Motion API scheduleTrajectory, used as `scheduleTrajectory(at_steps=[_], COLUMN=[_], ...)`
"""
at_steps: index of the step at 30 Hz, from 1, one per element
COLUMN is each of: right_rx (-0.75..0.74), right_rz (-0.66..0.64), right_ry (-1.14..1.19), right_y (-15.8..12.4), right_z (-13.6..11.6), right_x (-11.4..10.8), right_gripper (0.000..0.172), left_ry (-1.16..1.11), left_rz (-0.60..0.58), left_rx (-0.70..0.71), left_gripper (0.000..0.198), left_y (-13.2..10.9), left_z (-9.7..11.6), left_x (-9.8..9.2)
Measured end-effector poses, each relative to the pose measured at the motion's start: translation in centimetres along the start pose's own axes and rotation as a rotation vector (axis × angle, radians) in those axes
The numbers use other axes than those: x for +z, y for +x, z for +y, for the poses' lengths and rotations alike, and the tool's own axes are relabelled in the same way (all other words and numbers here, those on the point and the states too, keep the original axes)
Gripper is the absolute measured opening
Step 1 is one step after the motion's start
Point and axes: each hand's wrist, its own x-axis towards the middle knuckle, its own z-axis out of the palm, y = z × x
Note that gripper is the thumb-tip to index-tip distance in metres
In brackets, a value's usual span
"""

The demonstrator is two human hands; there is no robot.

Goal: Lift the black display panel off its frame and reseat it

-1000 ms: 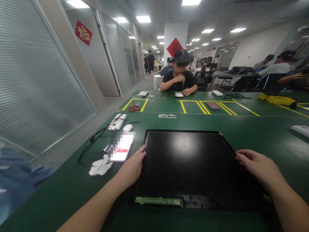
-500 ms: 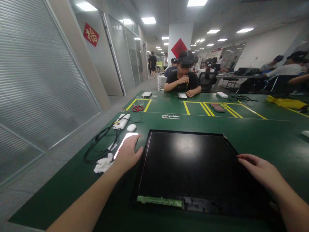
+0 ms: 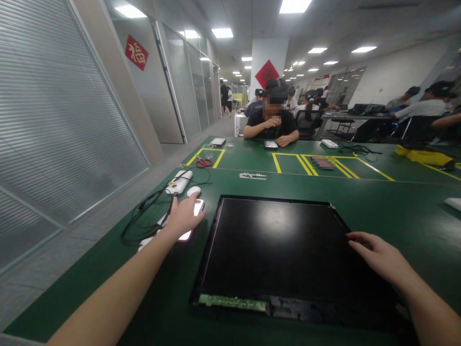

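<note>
**Hands on a phone and a dark screen panel**

A long green table point(image 3: 378, 202) with yellow tape lines fills an open office with glass walls on the left. A large black screen panel point(image 3: 284, 250) lies flat on it close to the person, a green circuit strip point(image 3: 232, 302) showing along its near edge. The left hand point(image 3: 185, 215) rests palm down on a lit phone point(image 3: 196, 210) just beside the panel's left edge, fingers loosely spread, its grip closed on nothing. The right hand point(image 3: 378, 254) lies open and flat on the panel's right edge. Near the phone are a white mouse point(image 3: 193, 191), black cables point(image 3: 147, 211) and a white cloth point(image 3: 144, 241). Farther off lie red scissors point(image 3: 203, 163). Another person point(image 3: 272, 122) sits at the far side of the table.
</note>
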Motion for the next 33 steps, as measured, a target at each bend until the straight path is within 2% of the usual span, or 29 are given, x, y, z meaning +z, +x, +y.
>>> scheduleTrajectory(at_steps=[4, 8, 14, 21, 33], right_rx=[-0.011, -0.025, -0.032, -0.047, -0.015], right_rz=[-0.017, -0.028, -0.017, -0.013, -0.029], right_ry=[-0.014, -0.030, -0.029, -0.030, -0.055], right_y=[-0.1, 0.0, 0.2, 0.4, -0.3], right_z=[-0.2, 0.0, 0.5, 0.7, -0.9], right_x=[0.0, 0.1, 0.4, 0.5, -0.3], right_gripper=[0.052, 0.051, 0.050, 0.050, 0.054], left_ry=[0.043, 0.023, -0.006, 0.037, -0.010], left_rz=[0.081, 0.131, 0.081, 0.051, 0.036], left_rx=[-0.028, -0.026, -0.035, -0.073, -0.100], left_gripper=[0.068, 0.073, 0.081, 0.078, 0.073], left_y=[-1.8, -2.9, -3.2, -3.4, -4.2], left_z=[-0.7, -1.5, -1.8, -1.4, -1.4], left_x=[0.0, 0.3, 0.5, 0.2, -0.4])
